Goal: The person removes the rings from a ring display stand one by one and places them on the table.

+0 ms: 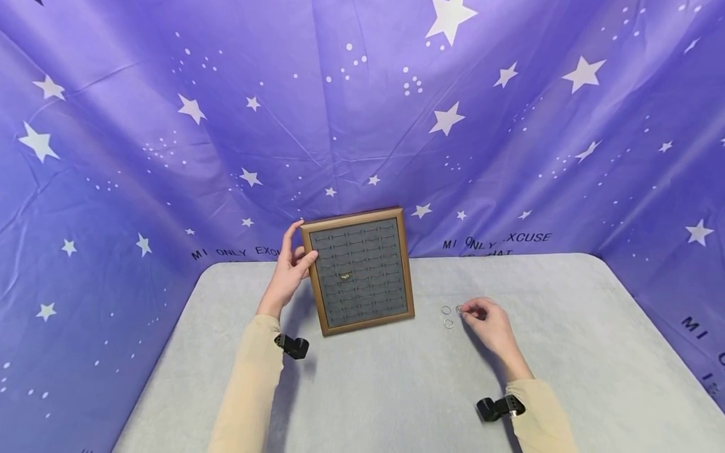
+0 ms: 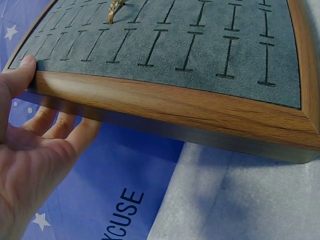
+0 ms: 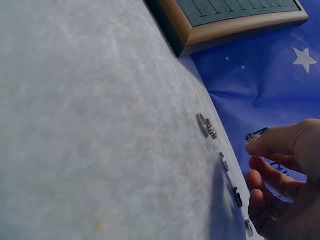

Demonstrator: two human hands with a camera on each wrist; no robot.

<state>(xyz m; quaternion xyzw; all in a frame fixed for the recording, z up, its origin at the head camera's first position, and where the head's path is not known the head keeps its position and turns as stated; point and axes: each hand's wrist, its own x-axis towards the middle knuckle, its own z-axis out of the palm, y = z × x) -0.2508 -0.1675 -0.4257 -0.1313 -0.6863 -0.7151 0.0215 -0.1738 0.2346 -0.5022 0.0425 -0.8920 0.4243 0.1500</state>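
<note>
A ring display tray [image 1: 368, 326] with a brown wooden frame stands tilted up on the table, its slotted grey pad facing forward. My left hand [image 1: 289, 274] grips the upper left of the frame, thumb on the front and fingers behind, as the left wrist view also shows. One gold ring [image 1: 344, 276] sits in a slot of the pad. To the right of the tray, my right hand [image 1: 488, 326] pinches a small ring [image 3: 249, 137] between thumb and fingertips; fingers hide part of it. Beside those fingertips a silver ring [image 1: 445, 309] and another silver ring [image 1: 449, 323] lie on the table.
A light grey cloth [image 1: 385, 390] covers the table. Behind it hangs a purple curtain [image 1: 340, 126] with white stars and lettering, close to the tray's back. In the right wrist view, small metal pieces [image 3: 237, 196] lie in a row below the hand.
</note>
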